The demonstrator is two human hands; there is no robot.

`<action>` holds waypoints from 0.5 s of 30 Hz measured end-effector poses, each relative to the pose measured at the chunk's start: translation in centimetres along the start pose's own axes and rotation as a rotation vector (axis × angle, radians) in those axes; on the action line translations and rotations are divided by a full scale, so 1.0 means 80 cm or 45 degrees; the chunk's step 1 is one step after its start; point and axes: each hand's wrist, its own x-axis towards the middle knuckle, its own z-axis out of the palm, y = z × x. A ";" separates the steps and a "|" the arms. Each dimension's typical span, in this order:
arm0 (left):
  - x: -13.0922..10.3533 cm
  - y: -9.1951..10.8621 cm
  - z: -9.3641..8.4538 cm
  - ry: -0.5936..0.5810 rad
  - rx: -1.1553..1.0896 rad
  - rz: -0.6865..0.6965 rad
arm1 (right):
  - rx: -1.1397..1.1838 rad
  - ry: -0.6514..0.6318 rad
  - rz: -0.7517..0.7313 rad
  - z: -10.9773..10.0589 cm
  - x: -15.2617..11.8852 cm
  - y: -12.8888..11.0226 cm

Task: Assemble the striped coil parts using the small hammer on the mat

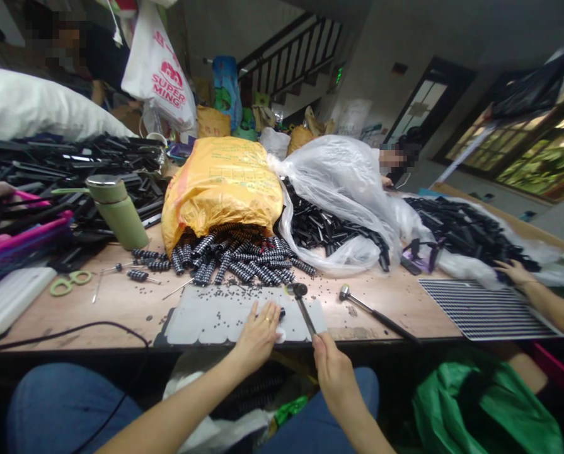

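Note:
My right hand (331, 362) is closed round the handle of a hammer (305, 309), whose dark head lies over the back edge of a grey mat (196, 321). On that mat rests my left hand (261, 325), palm down with a ring on one finger. Its fingers are together over a small dark piece (282, 312), mostly hidden, with only the end showing. Behind both hands, black ribbed cylinders (239, 258) with pale bands spill from a yellow sack (222, 183). Small dark bits are scattered between them and the mat.
A second hammer (376, 312) lies to the right, near a striped sheet (489, 309). A co-worker's hand (515, 274) touches a heap of black parts (471, 233). On the left stand a green flask (118, 214), scissors (69, 282) and a white box (14, 299).

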 end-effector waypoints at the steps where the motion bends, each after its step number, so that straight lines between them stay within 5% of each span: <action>1: 0.000 0.005 0.002 0.004 -0.011 0.002 | 0.064 0.024 -0.008 -0.008 0.001 -0.009; 6: 0.000 0.009 0.004 -0.011 -0.079 -0.039 | 0.171 0.150 0.029 -0.021 -0.001 -0.018; 10: -0.001 0.004 0.004 0.012 -0.138 -0.019 | 0.161 0.143 0.106 0.013 -0.004 0.010; 15: -0.003 0.003 0.006 0.008 -0.187 -0.006 | -0.085 -0.095 0.144 0.050 -0.005 0.030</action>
